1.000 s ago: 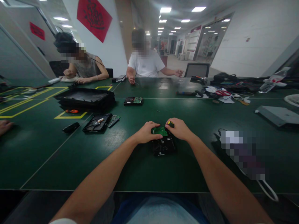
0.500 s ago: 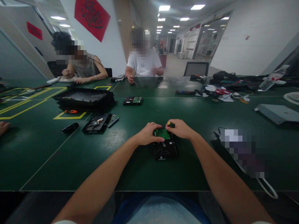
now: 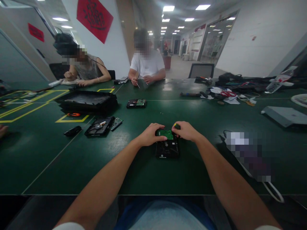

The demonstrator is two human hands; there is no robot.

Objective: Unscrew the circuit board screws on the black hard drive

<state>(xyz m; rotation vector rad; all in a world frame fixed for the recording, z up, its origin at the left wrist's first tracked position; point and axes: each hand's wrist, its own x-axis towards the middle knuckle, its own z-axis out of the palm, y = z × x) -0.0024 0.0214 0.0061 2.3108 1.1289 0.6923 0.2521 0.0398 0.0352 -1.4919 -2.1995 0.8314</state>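
A black hard drive (image 3: 167, 149) lies on the green table in front of me, with a green circuit board (image 3: 165, 134) at its far end. My left hand (image 3: 152, 134) grips the drive's left side, its thumb resting over the board's near edge. In my right hand (image 3: 184, 131) is a small tool with a yellow and dark handle (image 3: 177, 126), held at the board's right edge. The tool's tip is too small to make out.
Stacked black trays (image 3: 87, 100), an opened drive (image 3: 99, 126) and a loose board (image 3: 116, 124) lie left. Another drive (image 3: 136, 103) sits beyond my hands. A pixelated object (image 3: 249, 156) and a grey box (image 3: 286, 116) are right. Two people sit across the table.
The drive has shifted slightly left and away from me and lies straighter. My right hand has tilted the tool a little. The far person's hands have come together.
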